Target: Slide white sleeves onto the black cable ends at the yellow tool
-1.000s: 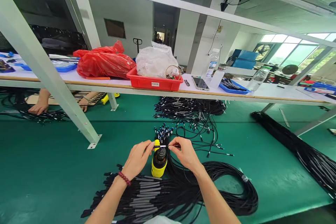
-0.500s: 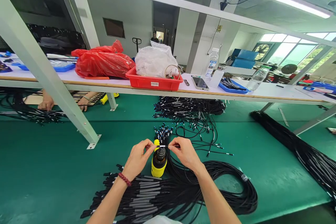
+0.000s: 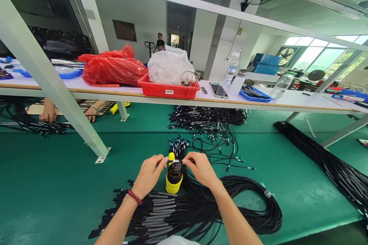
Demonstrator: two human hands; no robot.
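Observation:
My left hand (image 3: 149,174) and my right hand (image 3: 199,168) both pinch a thin black cable end (image 3: 176,160) with a white band, held level just above a yellow tool with a black top (image 3: 174,178) that stands on the green mat. A coil of black cables (image 3: 247,206) runs from under my right wrist. A row of cable ends with grey sleeves (image 3: 156,214) lies under my left forearm. Behind the tool stands a bunch of blue-tipped cable ends (image 3: 178,145).
A white shelf (image 3: 301,103) crosses the bench, carrying a red tray (image 3: 168,90) with a clear bag, a red bag (image 3: 113,69), a phone (image 3: 219,91), bottles and blue trays. More cable piles (image 3: 207,116) lie behind, a long bundle (image 3: 324,160) to the right. Another person's hands (image 3: 48,115) work at far left.
My hands have drawn slightly closer together and lowered the cable end toward the tool's top. A person has walked into view in the far doorway.

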